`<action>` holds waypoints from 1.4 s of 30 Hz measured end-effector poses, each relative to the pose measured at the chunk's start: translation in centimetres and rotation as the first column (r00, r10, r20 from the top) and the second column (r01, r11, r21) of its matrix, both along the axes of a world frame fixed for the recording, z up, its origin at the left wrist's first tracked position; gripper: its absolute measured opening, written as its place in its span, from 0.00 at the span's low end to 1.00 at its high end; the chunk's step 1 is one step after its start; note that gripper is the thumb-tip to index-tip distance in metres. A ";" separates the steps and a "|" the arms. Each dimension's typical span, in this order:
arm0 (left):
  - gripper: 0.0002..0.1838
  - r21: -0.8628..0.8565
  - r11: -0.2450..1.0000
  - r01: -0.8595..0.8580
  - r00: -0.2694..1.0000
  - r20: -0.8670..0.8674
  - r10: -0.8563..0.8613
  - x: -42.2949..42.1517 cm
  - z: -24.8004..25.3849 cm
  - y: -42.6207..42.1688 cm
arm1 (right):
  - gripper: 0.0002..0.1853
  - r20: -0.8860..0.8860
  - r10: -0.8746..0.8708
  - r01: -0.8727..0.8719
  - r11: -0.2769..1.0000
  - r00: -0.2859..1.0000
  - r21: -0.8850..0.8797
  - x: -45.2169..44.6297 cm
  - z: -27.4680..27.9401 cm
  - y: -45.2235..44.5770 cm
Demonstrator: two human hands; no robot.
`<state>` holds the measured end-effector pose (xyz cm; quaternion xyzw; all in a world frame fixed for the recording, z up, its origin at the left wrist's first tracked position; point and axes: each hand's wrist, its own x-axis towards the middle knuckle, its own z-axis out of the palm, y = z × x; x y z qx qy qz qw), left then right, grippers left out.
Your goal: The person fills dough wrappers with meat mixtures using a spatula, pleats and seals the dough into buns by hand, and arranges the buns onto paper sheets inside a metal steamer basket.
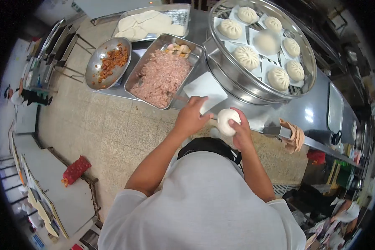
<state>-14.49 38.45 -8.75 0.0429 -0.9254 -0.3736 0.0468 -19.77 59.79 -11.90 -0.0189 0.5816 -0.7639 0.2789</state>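
Note:
My right hand [241,129] is closed around a round white dough bun [228,121], with the thumb across its near side. My left hand [191,116] is just left of the bun, thumb and forefinger apart, at the near edge of some white paper squares [208,88]. Whether its fingers touch the paper is hard to see. Beyond that hand, a metal tray of pinkish minced filling [164,75] has a thin flat tool [180,98] at its near corner. A steamer [237,81] at the right holds several pleated buns [246,57] on paper squares.
A metal bowl [108,62] holds orange-brown chopped filling. Behind it, a tray carries pale dough [148,25]. A brown cloth [293,135] hangs over a metal bar at the table's right edge. A red net sack [76,170] lies at the left. Other people are in the background.

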 end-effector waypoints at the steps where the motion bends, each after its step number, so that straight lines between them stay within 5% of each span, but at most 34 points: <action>1: 0.37 0.110 0.983 -0.146 0.986 0.103 0.135 -0.6 -1.7 -0.4 | 0.30 0.162 -0.032 0.051 0.993 0.986 -0.111 -0.5 -0.4 0.4; 3: 0.39 0.196 0.927 -0.320 0.936 0.218 0.277 -1.8 -5.8 -0.8 | 0.29 0.248 0.008 0.036 0.985 0.969 -0.171 -1.4 -0.5 1.4; 5: 0.43 -0.107 0.870 -0.481 0.867 0.086 0.491 -3.1 -9.7 -0.6 | 0.29 0.310 0.060 0.011 0.975 0.949 -0.224 -2.7 -0.8 2.2; 12: 0.31 -0.183 0.802 -0.568 0.770 0.226 0.597 -5.2 -9.8 0.4 | 0.34 0.362 0.290 -0.140 0.911 0.886 -0.387 -6.5 0.6 5.2; 17: 0.16 -0.083 0.725 -0.684 0.716 0.113 0.689 -6.1 -10.5 0.2 | 0.36 0.362 0.416 -0.237 0.863 0.834 -0.446 -8.8 1.0 6.4; 26: 0.16 -0.205 0.750 -0.629 0.752 0.084 0.654 -5.0 -9.6 1.6 | 0.36 0.341 0.473 -0.309 0.846 0.813 -0.435 -11.5 0.7 8.1; 33: 0.15 -0.091 0.719 -0.689 0.704 0.148 0.694 -5.3 -10.8 1.0 | 0.37 0.349 0.506 -0.364 0.842 0.789 -0.399 -11.5 1.2 7.9; 42: 0.12 -0.162 0.725 -0.670 0.734 0.004 0.679 -4.8 -10.0 1.6 | 0.37 0.353 0.527 -0.392 0.835 0.774 -0.387 -11.5 0.8 8.2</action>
